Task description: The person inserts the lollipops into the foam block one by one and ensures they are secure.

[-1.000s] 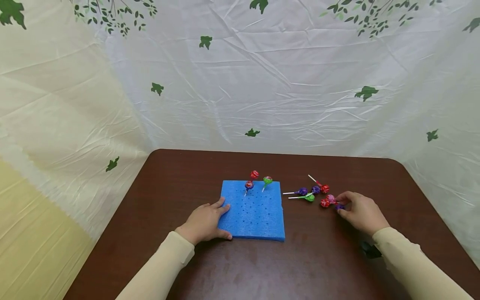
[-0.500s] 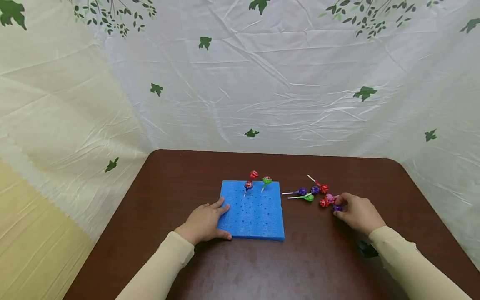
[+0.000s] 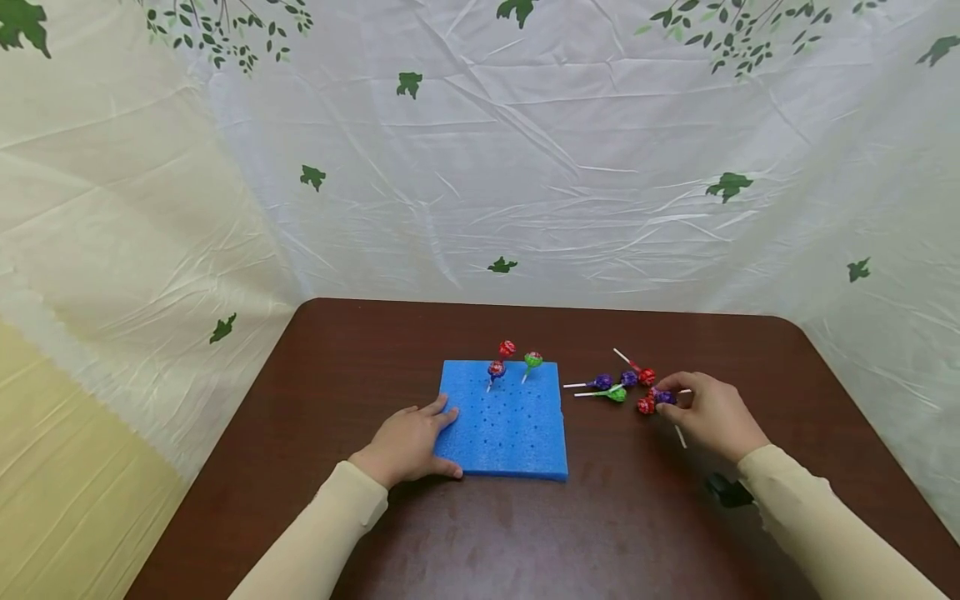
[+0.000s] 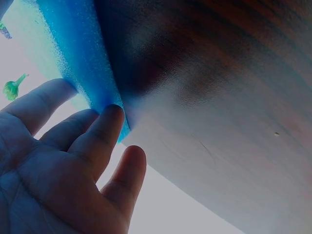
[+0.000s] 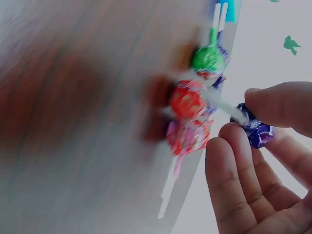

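My left hand (image 3: pixel 408 443) rests with spread fingers along the left edge of a blue foam block (image 3: pixel 517 442) dotted with small holes; the left wrist view has its fingertips against the foam's side (image 4: pixel 83 48). Three wrapped lollipops, among them a green one (image 3: pixel 533 359) and a purple-red one (image 3: pixel 497 369), stand at the block's far part. Right of it, my right hand (image 3: pixel 716 414) pinches a purple lollipop (image 5: pixel 258 134) by its wrapped head, its white stick pointing away from the palm. Close by lie a red lollipop (image 5: pixel 187 100) and a pink one (image 5: pixel 180 139).
Between block and right hand, more lollipops lie loose: a green one (image 3: pixel 617 393), a purple one (image 3: pixel 602 382) and a red one (image 3: pixel 647 377). A dark strap-like object (image 3: pixel 729 491) shows below the right wrist. A leaf-printed white sheet (image 3: pixel 465 208) hangs behind the brown table (image 3: pixel 375 342).
My right hand has picked up the purple lollipop, moved slightly left and turned it, so its stick now shows. The left hand and block have stayed in place.
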Demonstrator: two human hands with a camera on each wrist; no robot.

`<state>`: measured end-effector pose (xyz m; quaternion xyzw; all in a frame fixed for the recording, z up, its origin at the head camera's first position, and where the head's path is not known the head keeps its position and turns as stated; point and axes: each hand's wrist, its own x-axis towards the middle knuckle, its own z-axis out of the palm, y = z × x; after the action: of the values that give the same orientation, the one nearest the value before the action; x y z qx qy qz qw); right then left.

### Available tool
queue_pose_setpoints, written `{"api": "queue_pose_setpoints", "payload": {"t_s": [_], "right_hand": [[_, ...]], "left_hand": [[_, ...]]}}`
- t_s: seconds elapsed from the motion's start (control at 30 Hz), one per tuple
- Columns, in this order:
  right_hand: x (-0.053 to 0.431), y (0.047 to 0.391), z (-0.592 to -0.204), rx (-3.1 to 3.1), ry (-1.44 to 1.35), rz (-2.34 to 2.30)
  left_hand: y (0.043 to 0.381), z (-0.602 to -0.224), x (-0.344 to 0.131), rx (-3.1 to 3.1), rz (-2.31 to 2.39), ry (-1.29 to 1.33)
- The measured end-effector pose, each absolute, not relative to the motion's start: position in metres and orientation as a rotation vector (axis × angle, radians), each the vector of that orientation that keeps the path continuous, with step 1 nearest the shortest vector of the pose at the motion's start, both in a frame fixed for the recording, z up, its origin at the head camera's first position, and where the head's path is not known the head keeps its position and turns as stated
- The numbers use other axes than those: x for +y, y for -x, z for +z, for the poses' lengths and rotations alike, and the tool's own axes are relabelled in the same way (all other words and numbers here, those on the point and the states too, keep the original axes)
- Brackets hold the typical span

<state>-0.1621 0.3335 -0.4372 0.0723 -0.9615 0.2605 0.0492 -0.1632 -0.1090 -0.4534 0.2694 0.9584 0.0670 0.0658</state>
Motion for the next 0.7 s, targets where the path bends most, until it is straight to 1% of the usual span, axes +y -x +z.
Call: {"api": "queue_pose_setpoints", "payload": {"t_s": [0.4, 0.7], "right_hand": [[0.300, 0.174, -0.430, -2.810, -0.311, 0.952], [0.263, 0.187, -0.428, -2.757, -0.389, 1.028]], "left_hand": [[0.164, -0.454, -0.110, 2.894, 0.197, -0.832], [0.165, -0.457, -0.110, 2.896, 0.203, -0.829]]}}
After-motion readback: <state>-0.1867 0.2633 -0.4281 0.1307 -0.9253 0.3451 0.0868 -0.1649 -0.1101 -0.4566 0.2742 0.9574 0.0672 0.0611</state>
